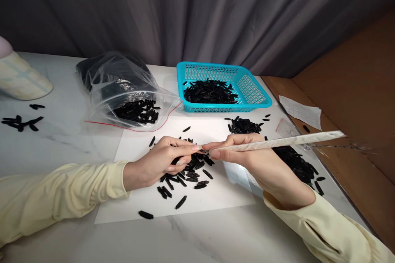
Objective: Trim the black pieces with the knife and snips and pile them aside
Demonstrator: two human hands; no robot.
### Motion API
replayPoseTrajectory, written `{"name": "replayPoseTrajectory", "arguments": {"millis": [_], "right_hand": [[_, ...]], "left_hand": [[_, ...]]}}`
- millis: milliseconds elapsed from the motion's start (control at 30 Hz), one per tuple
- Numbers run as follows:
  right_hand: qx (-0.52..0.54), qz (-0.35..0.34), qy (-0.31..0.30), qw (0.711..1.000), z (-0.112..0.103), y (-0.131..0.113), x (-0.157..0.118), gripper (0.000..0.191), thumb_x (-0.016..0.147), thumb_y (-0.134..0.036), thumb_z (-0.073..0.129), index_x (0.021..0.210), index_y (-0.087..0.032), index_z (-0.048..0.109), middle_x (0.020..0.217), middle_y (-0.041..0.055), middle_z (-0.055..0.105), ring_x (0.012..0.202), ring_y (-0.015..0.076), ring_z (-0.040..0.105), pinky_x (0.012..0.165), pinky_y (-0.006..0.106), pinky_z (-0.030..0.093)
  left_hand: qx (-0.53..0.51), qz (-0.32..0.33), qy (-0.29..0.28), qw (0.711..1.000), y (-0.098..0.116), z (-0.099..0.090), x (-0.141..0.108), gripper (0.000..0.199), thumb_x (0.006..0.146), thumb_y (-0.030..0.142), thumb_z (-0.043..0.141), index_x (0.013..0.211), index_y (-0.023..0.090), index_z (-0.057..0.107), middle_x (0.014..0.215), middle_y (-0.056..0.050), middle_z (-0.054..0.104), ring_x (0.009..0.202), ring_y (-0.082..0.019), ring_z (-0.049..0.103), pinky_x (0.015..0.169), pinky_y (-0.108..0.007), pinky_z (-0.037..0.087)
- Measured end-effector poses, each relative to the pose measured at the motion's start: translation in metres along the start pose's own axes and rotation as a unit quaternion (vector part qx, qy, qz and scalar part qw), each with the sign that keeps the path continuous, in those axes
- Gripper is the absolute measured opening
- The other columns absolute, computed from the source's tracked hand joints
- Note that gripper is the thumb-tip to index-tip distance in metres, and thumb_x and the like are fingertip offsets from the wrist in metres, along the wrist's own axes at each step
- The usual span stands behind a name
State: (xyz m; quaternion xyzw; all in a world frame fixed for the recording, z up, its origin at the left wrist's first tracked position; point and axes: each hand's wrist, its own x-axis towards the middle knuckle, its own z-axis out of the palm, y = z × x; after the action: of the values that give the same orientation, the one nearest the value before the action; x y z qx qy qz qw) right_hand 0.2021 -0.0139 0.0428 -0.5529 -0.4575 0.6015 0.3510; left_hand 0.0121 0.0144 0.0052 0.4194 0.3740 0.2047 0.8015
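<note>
My left hand (175, 154) is closed, its thumb and forefinger pinching a small dark piece (203, 151) that is mostly covered by fingertips. Against the same piece, my right hand (243, 150) grips a long thin tool with a white, wrapped-looking handle (296, 139). The handle runs back past the wrist to the right; the tool's tip is hidden between the fingers. Under both hands, loose oblong black pieces (191, 174) lie scattered on a white sheet (129, 207).
Behind the hands stand a blue plastic basket (225, 109) holding black pieces and an open clear zip bag (101, 107) with more. Two further heaps of black pieces (243, 125) (291, 164) lie at right. A pale cylindrical object (24, 74) is at far left, cardboard (354, 82) at right.
</note>
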Motion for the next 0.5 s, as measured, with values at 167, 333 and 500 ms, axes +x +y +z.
{"name": "replayPoseTrajectory", "arguments": {"millis": [167,333,500], "right_hand": [[-0.003,-0.005,-0.004,1.000,-0.0015,0.0006,0.0003,0.018,0.066,-0.014,0.073,0.053,-0.015,0.061,0.086,0.0061,0.073,0.089,0.0223,0.068,0.083,0.032,0.052],[-0.015,-0.017,0.001,1.000,-0.0024,0.0002,-0.0012,0.018,0.067,-0.017,0.073,0.054,-0.016,0.061,0.087,0.0065,0.073,0.089,0.0231,0.068,0.084,0.034,0.052],[-0.026,-0.023,0.015,0.999,0.0001,-0.0004,-0.0031,0.019,0.067,-0.019,0.073,0.054,-0.017,0.059,0.086,0.0057,0.073,0.089,0.0229,0.068,0.083,0.034,0.052]], "left_hand": [[0.001,-0.001,0.001,1.000,0.0007,0.0001,-0.0002,0.022,0.083,0.027,0.059,0.070,0.009,0.058,0.047,0.009,0.031,0.036,0.001,0.020,0.037,-0.019,0.009],[0.002,0.003,-0.001,1.000,0.0000,-0.0003,-0.0005,0.022,0.083,0.027,0.059,0.071,0.009,0.059,0.047,0.009,0.031,0.036,0.001,0.020,0.037,-0.019,0.009],[0.005,0.001,0.001,1.000,0.0009,-0.0001,-0.0004,0.021,0.084,0.027,0.059,0.072,0.009,0.059,0.048,0.009,0.030,0.037,0.001,0.020,0.037,-0.019,0.010]]}}
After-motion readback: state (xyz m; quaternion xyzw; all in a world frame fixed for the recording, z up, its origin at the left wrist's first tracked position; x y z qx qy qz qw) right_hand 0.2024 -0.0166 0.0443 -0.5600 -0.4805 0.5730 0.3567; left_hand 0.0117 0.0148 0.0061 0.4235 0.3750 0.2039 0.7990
